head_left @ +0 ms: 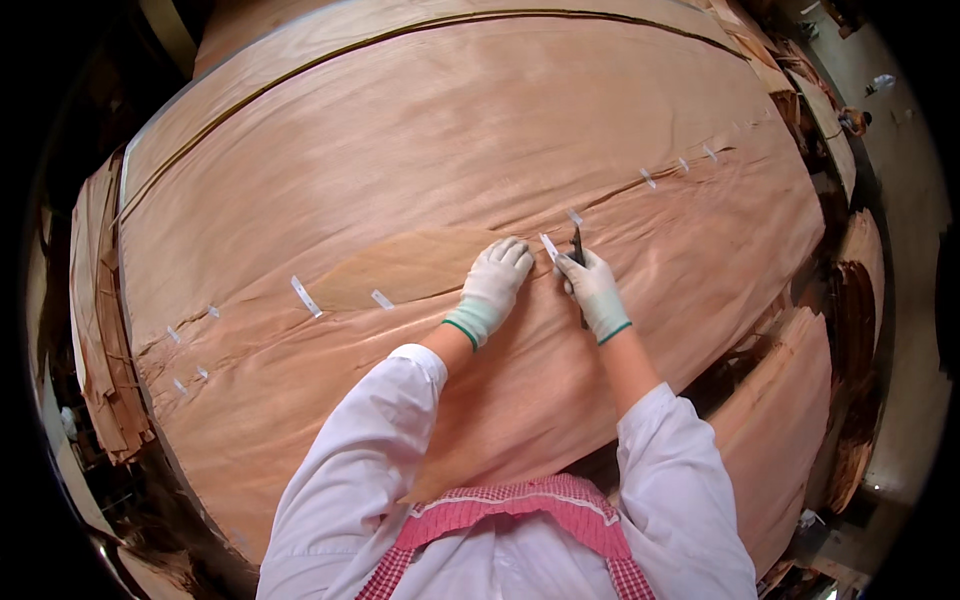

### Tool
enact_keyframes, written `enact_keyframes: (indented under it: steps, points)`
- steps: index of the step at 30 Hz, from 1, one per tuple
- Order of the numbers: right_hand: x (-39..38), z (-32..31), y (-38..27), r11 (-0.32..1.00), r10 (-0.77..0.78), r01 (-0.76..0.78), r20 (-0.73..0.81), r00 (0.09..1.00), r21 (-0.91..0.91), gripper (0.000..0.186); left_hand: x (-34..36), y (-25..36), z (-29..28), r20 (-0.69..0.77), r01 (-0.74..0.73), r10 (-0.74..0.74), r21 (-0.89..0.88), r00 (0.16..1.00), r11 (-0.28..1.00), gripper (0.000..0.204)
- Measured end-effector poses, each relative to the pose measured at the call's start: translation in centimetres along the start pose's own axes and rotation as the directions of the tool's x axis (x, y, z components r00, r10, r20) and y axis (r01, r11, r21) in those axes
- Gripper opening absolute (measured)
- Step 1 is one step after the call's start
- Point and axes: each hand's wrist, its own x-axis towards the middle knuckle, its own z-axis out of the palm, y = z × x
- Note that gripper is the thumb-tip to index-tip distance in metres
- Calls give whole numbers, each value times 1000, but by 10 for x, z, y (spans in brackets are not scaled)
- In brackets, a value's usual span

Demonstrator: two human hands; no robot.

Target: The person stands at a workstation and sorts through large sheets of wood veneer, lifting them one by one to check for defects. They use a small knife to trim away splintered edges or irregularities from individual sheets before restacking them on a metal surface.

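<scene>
A wide, thin reddish-brown wood veneer sheet (450,130) lies before me, with an uneven seam running across it. My left hand (497,280), in a white glove with a green cuff, presses on the veneer beside the seam, fingers stretched out. A paler, leaf-shaped veneer piece (410,262) lies along the seam to its left. My right hand (592,288), gloved alike, is closed around a slim, dark knife-like tool (577,243) that points away from me. At its fingertips a short white tape strip (548,246) stands over the seam; whether the fingers touch it, I cannot tell.
Short pale tape pieces (306,297) cross the seam on both sides of my hands. A long dark strip (400,32) curves along the veneer's far side. Stacked veneer with ragged edges (105,320) stands at the left, and more sheets (775,410) lie at the right.
</scene>
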Motion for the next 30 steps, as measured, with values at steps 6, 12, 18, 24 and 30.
enact_keyframes:
  steps: [6, 12, 18, 24, 30]
  points:
    - [5, 5, 7, 999, 49, -49, -14, 999, 4, 13, 8, 1, 1, -37, 39, -43, -97, 998, 995, 35]
    - [4, 2, 5, 997, 76, -76, 12, 997, 33, 15, 15, 4, 3, 14, 92, -91, -163, 996, 982, 42]
    - [11, 4, 12, 997, 79, -79, 12, 997, 19, 16, 14, 0, 1, 47, -133, 132, 16, 990, 991, 45]
    - [38, -16, -18, 326, -392, 276, 136, 910, -904, 26, 20, 24, 2, 250, -88, 13, 290, 968, 953, 37]
    - [52, 11, -22, 819, -260, 373, 297, 919, -435, 29, 10, -18, -61, -88, 448, -451, -48, 888, 893, 47]
